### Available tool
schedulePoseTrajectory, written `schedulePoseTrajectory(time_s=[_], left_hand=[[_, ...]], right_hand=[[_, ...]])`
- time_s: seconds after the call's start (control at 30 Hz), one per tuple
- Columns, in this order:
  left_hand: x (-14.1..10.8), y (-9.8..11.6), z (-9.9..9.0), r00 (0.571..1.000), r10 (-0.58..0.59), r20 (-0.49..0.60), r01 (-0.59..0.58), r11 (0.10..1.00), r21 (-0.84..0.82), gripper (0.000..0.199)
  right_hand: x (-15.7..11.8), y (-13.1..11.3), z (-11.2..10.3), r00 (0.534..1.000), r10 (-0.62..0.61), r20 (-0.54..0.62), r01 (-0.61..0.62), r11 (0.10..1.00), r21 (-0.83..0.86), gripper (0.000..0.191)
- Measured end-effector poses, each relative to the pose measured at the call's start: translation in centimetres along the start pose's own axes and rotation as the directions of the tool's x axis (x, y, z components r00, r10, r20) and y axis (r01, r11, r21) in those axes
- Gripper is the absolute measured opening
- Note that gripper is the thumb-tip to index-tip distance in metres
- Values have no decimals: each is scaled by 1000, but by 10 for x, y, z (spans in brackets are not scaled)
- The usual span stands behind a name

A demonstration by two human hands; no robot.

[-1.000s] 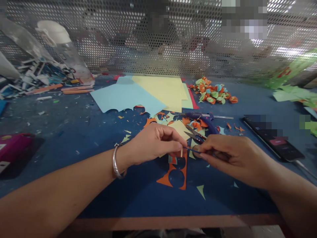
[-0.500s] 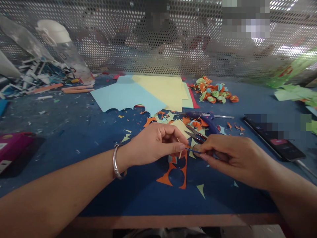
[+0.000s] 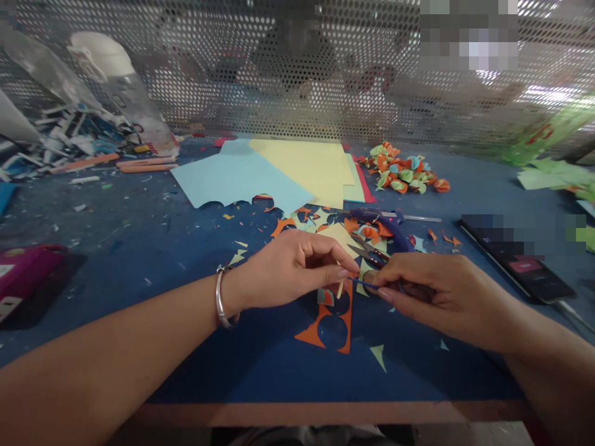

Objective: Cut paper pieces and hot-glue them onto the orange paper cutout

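Note:
My left hand [image 3: 304,266] pinches a small pale yellow paper piece [image 3: 339,288] between thumb and fingers; most of it is hidden. My right hand [image 3: 432,285] grips a thin blue stick [image 3: 361,282], its tip reaching the paper at my left fingertips. Open scissor blades [image 3: 367,251] show just beyond my right fingers; I cannot tell whether that hand also holds the scissors. Under my left fingers lies an orange paper offcut [image 3: 344,322] with round holes. Behind the scissors is a dark blue glue gun [image 3: 393,226] among orange and yellow scraps.
Blue and yellow paper sheets [image 3: 237,173] lie at the back, beside a pile of curled paper pieces [image 3: 409,170]. A phone [image 3: 515,263] with a cable is at right. A bottle [image 3: 125,93] stands back left, a purple box [image 3: 28,272] at left. A perforated metal panel [image 3: 223,74] rises behind.
The hands stay almost in place, fingers closed on the paper and the stick. The pale paper piece turns slightly at my left fingertips. The view shifts a little.

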State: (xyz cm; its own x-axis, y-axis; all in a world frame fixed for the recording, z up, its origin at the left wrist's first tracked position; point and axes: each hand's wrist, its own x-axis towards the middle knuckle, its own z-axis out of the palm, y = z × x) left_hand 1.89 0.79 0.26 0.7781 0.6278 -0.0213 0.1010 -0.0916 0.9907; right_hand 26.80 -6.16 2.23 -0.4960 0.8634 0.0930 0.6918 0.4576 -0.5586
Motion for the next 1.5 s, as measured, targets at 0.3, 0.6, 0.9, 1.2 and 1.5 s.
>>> schedulePoseTrajectory(time_s=[0.3, 0.6, 0.9, 1.2, 1.5], left_hand=[[3, -2, -1, 999, -51, 12, 52, 990, -131, 9], [3, -6, -1, 992, -119, 44, 125, 976, -180, 8], [1, -2, 2, 998, -6, -60, -3, 988, -153, 8], [-1, 2, 1, 993, -113, -36, 103, 970, -222, 34], [-1, 9, 6, 977, -200, -68, 177, 950, -259, 25]], right_hand=[[1, 0, -1, 998, -3, 58, 3, 1000, 11, 17], [1, 1, 0, 997, 16, 80, -16, 1000, -6, 17], [2, 2, 2, 996, 84, 23, -85, 993, 76, 20], [0, 1, 2, 999, -4, -36, 5, 999, 37, 13], [1, -2, 2, 996, -82, -39, 79, 995, -57, 15]])
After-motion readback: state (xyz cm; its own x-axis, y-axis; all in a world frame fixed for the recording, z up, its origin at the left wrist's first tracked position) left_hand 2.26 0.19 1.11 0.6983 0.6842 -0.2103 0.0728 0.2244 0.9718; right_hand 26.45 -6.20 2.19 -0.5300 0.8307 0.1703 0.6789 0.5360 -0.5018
